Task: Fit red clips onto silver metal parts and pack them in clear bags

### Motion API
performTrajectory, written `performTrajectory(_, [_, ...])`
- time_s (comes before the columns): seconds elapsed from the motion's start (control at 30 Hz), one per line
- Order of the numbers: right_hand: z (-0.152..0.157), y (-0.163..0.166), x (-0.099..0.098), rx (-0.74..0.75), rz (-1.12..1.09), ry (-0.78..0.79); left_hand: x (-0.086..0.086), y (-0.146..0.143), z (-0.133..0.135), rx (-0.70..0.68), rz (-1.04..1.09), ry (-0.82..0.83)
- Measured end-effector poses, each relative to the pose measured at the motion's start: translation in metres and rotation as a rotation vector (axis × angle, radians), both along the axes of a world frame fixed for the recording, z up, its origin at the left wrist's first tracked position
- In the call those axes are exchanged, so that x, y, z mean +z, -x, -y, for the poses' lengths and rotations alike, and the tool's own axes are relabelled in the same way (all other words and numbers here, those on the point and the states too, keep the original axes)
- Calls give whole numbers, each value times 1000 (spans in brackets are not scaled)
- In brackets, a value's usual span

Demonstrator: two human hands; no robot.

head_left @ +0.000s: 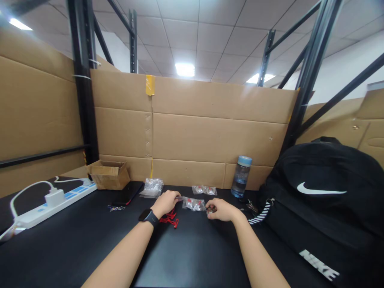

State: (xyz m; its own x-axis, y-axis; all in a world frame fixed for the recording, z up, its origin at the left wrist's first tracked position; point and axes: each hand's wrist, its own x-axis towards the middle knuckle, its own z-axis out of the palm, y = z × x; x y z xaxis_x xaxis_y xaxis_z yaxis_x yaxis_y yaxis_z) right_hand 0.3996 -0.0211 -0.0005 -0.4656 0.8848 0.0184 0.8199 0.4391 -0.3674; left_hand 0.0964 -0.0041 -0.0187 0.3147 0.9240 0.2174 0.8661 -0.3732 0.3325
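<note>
My left hand (168, 202), with a dark watch on its wrist, is closed with its fingertips at a piece of clear plastic (180, 198). Just right of it lie small clear packets (194, 204) with silvery and red contents. My right hand (220, 209) curls its fingers round a small brownish thing (211, 209), too small and covered to name. Red cord (169, 218) lies beneath and beside my left hand. A second row of similar clear packets (204, 190) rests farther back on the black table (192, 252).
Crumpled clear plastic (152, 187), a dark phone-like object (127, 193) and an open cardboard box (109, 175) stand to the left. A white power strip (57, 204) lies at far left. On the right are a water bottle (241, 177), keys (251, 205) and a black backpack (324, 204).
</note>
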Motion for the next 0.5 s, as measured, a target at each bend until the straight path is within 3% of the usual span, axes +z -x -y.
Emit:
performTrajectory(0.2, [8,13,8,37,-112,-120,3,8,-4,-40,135,-47])
performTrajectory(0.4, [10,25,9,94,-165,-140,2,13,-5,-172,144,67])
performTrajectory(0.5, [10,25,10,97,-170,-138,6,16,-3,-155,151,22])
